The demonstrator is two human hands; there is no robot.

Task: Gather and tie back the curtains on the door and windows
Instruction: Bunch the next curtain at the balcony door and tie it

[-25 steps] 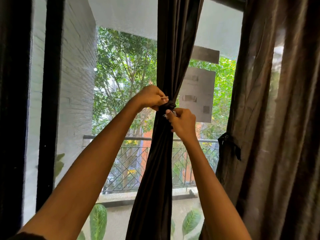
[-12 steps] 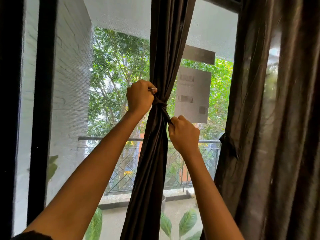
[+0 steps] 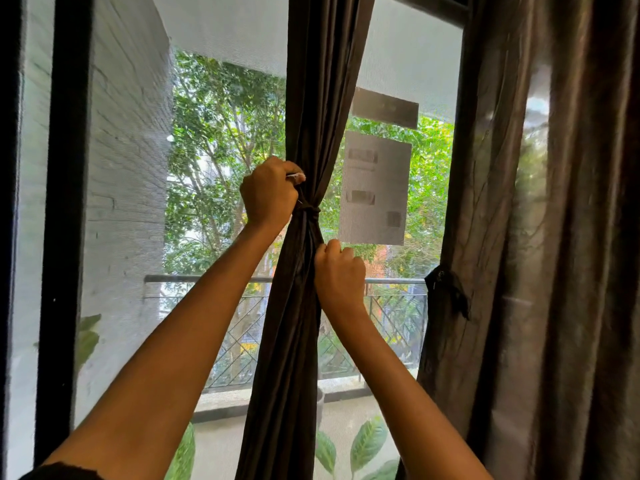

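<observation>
A metal railing (image 3: 394,281) with diagonal lattice runs across the balcony outside. Above it, a grey paper sheet (image 3: 374,188) sticks to the glass, with 1 dark strip (image 3: 384,108) higher up. Green trees (image 3: 221,150) fill the view behind the railing. A white brick wall (image 3: 128,168) stands to its left, then a black frame (image 3: 64,202). Below the railing, big leaves (image 3: 367,445) show.

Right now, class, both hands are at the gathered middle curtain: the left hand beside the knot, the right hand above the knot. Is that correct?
Not quite. The head view shows the right hand below the knot, not above it. The left hand is beside the knot, and both are at the gathered middle curtain.
</observation>
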